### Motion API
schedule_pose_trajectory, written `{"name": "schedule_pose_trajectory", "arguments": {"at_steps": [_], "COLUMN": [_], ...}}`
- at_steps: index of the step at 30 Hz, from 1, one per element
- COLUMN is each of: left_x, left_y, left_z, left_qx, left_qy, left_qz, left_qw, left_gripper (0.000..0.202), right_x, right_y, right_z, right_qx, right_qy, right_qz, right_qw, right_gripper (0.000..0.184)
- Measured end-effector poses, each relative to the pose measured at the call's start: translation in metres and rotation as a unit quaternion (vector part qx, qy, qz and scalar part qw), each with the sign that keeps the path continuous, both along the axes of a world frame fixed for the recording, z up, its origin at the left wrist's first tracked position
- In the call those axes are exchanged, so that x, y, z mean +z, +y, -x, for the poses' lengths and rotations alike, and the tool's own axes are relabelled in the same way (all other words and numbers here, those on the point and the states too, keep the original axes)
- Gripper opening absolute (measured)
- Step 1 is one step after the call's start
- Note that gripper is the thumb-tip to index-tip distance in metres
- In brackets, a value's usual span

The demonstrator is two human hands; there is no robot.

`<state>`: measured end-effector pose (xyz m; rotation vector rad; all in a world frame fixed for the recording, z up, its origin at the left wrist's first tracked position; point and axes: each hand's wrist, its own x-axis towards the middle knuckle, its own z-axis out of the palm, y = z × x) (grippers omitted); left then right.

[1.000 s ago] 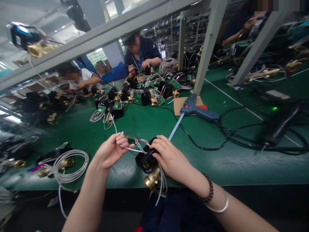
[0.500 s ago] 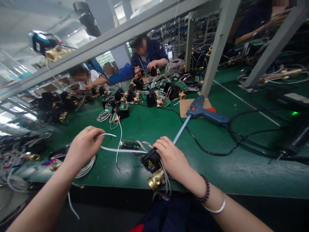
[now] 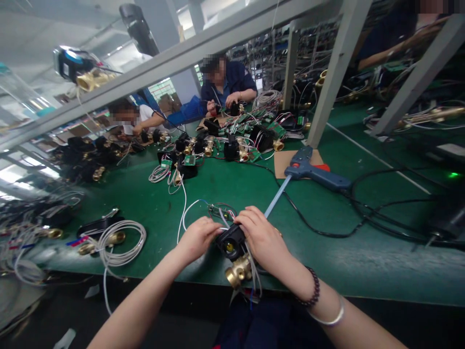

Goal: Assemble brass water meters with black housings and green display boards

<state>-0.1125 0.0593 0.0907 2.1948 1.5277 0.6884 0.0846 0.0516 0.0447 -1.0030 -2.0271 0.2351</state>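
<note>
Right hand [image 3: 263,237] grips black valve housing [image 3: 229,241] between both hands, brass fitting [image 3: 238,272] hanging below, likely braced for wiring. Left hand [image 3: 198,237] closed, seemingly pinching 1 white wire [image 3: 183,213]. Glue gun [image 3: 316,173] beyond right hand.

A factory assembly line: green workbench [image 3: 225,186] strewn with brass valves [image 3: 238,151], circuit boards [image 3: 278,129], and seated co-workers [image 3: 227,82].

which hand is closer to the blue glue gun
Right. The right hand, on the black housing, almost reaches the stick of the blue glue gun; the left hand is beyond the housing, farther left.
</note>
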Motion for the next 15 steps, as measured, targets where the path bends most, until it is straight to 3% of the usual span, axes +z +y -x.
{"name": "schedule_pose_trajectory", "arguments": {"at_steps": [3, 6, 7, 10, 12, 15], "left_x": [0.017, 0.058, 0.071, 0.096, 0.093, 0.065], "left_y": [0.021, 0.041, 0.046, 0.049, 0.043, 0.034], "left_z": [0.026, 0.078, 0.096, 0.129, 0.128, 0.095], "left_qx": [0.129, 0.328, 0.381, 0.450, 0.444, 0.372], "left_qy": [-0.008, -0.012, -0.007, 0.034, 0.056, 0.026], "left_qz": [-0.052, -0.102, -0.094, 0.000, 0.076, 0.165], "left_qw": [0.990, 0.939, 0.920, 0.892, 0.891, 0.913], "left_gripper": [0.014, 0.041, 0.048, 0.033, 0.031, 0.033], "right_x": [0.001, 0.001, 0.001, 0.000, 0.001, 0.006], "right_y": [-0.001, -0.001, -0.001, -0.001, -0.001, 0.000], "right_z": [-0.001, 0.000, 0.000, -0.001, -0.003, -0.009], "right_qx": [0.000, 0.000, -0.001, 0.002, 0.018, 0.062], "right_qy": [0.001, -0.002, -0.002, -0.003, -0.009, -0.025], "right_qz": [0.002, 0.004, 0.005, 0.013, 0.029, 0.071], "right_qw": [1.000, 1.000, 1.000, 1.000, 0.999, 0.995], "right_gripper": [0.027, 0.028, 0.028, 0.026, 0.027, 0.035]}}
